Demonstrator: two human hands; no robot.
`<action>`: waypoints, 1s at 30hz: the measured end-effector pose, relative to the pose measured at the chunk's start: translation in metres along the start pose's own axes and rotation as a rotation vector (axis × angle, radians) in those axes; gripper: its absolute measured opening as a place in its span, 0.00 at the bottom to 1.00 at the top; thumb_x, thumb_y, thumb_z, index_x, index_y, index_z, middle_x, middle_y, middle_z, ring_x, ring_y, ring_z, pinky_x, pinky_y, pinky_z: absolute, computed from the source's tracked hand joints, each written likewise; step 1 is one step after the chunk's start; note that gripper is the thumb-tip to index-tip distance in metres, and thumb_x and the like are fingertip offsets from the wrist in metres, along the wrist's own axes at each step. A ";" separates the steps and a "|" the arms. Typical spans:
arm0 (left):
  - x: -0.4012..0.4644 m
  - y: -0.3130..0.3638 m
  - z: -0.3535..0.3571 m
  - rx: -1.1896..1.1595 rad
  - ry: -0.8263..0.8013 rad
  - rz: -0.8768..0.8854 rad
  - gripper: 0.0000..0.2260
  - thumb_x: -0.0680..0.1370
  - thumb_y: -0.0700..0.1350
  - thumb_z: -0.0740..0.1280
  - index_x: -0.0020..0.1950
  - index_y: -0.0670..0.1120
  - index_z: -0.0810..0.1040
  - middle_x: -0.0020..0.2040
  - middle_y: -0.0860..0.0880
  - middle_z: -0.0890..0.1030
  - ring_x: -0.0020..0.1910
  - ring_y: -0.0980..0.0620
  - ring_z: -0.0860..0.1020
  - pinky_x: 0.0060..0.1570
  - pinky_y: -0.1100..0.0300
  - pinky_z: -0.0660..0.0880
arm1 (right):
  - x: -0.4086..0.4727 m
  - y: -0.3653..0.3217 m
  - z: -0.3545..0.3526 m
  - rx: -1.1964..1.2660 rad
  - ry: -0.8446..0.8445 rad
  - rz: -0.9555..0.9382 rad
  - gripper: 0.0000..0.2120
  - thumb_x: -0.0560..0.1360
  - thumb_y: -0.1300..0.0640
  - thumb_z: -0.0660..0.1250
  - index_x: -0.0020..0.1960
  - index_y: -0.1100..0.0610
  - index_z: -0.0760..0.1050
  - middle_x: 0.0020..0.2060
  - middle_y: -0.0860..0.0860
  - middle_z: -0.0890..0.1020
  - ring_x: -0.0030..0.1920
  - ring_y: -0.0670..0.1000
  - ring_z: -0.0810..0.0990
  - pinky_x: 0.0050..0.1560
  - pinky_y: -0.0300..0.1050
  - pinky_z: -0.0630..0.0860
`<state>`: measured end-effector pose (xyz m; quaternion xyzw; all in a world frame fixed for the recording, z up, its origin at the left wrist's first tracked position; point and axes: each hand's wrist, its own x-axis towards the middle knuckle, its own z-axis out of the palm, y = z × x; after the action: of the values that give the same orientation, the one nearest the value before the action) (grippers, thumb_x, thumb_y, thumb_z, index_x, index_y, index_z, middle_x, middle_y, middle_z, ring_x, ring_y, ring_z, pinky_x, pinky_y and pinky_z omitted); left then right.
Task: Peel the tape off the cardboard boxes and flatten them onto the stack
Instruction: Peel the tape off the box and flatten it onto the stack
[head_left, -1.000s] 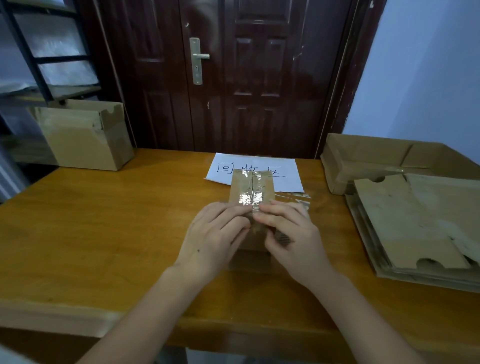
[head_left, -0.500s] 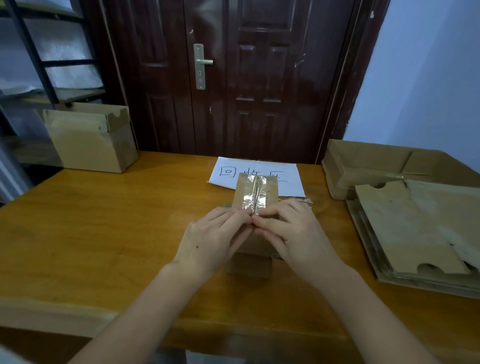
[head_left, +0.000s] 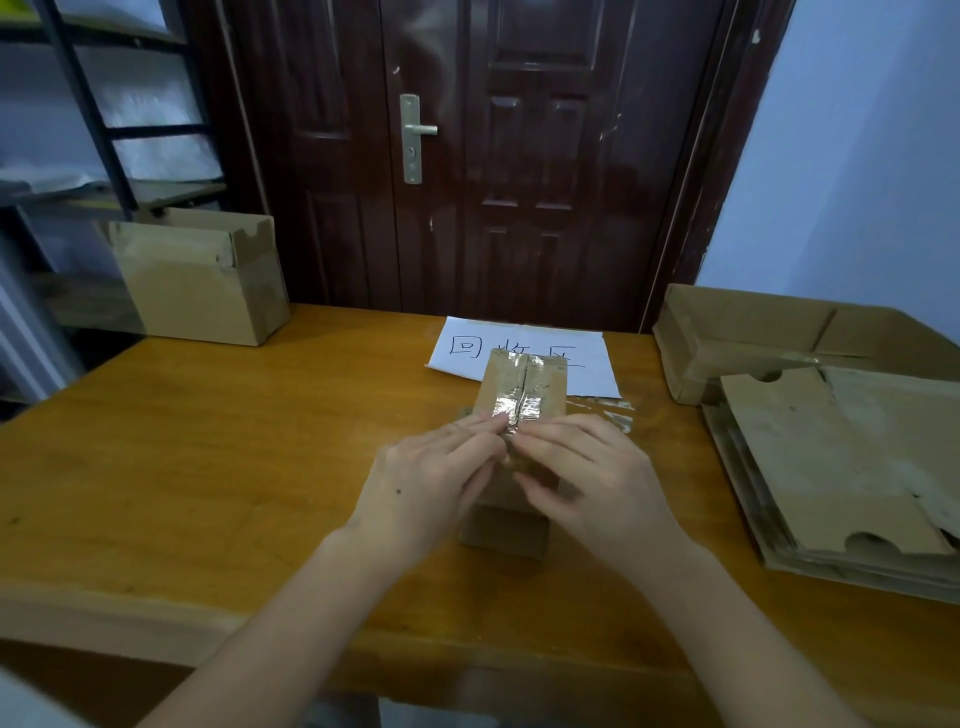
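Both hands meet over the small box (head_left: 521, 415) at the middle of the table (head_left: 208, 467): my left hand (head_left: 431, 483) and right hand (head_left: 592, 478) bring their fingertips together on the shiny tape (head_left: 522, 402) along the top seam, seemingly picking at its near end, though I cannot tell whether either pinch has a real hold on it. The box stands sealed just in front of a paper sign (head_left: 524, 348) with handwritten characters, its far end overlapping the sign's lower edge. Tape covers the seam beyond my fingertips, so I judge the peel barely begun on this one. A crumpled clear strip (head_left: 602, 410) lies on the table just right of the box, probably tape already pulled free. At the right, a stack (head_left: 841, 467) of flattened cardboard rests on the table with an opened box (head_left: 753, 332) behind it, so part of the job looks done. At the far left corner another box (head_left: 202, 280) stands upright, apparently waiting its turn. By my reading, what is left is stripping this seam, collapsing the box, laying it on the stack, then handling the left one.
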<state>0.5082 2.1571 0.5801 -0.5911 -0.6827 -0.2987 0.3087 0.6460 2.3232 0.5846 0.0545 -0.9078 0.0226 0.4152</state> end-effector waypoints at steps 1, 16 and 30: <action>0.000 0.001 0.001 -0.004 0.021 0.003 0.05 0.82 0.42 0.68 0.50 0.49 0.83 0.62 0.52 0.84 0.62 0.55 0.81 0.46 0.61 0.82 | 0.001 0.001 -0.001 -0.005 -0.024 0.008 0.13 0.78 0.53 0.71 0.62 0.55 0.83 0.59 0.49 0.84 0.59 0.50 0.80 0.58 0.49 0.79; 0.010 0.001 -0.011 -0.005 -0.090 -0.058 0.15 0.84 0.51 0.61 0.66 0.52 0.82 0.59 0.54 0.85 0.55 0.59 0.84 0.42 0.65 0.81 | 0.006 0.005 0.002 -0.074 0.181 -0.076 0.09 0.81 0.55 0.70 0.57 0.58 0.85 0.55 0.51 0.86 0.54 0.48 0.86 0.43 0.44 0.84; 0.005 0.006 0.003 0.100 0.008 -0.101 0.12 0.84 0.50 0.63 0.59 0.49 0.85 0.55 0.53 0.87 0.45 0.59 0.85 0.38 0.72 0.68 | 0.032 -0.004 -0.015 0.000 -0.146 0.116 0.11 0.79 0.50 0.70 0.56 0.53 0.86 0.50 0.46 0.87 0.44 0.47 0.79 0.43 0.37 0.73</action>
<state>0.5139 2.1627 0.5823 -0.5383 -0.7247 -0.2817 0.3252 0.6366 2.3181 0.6188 0.0032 -0.9373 0.0424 0.3460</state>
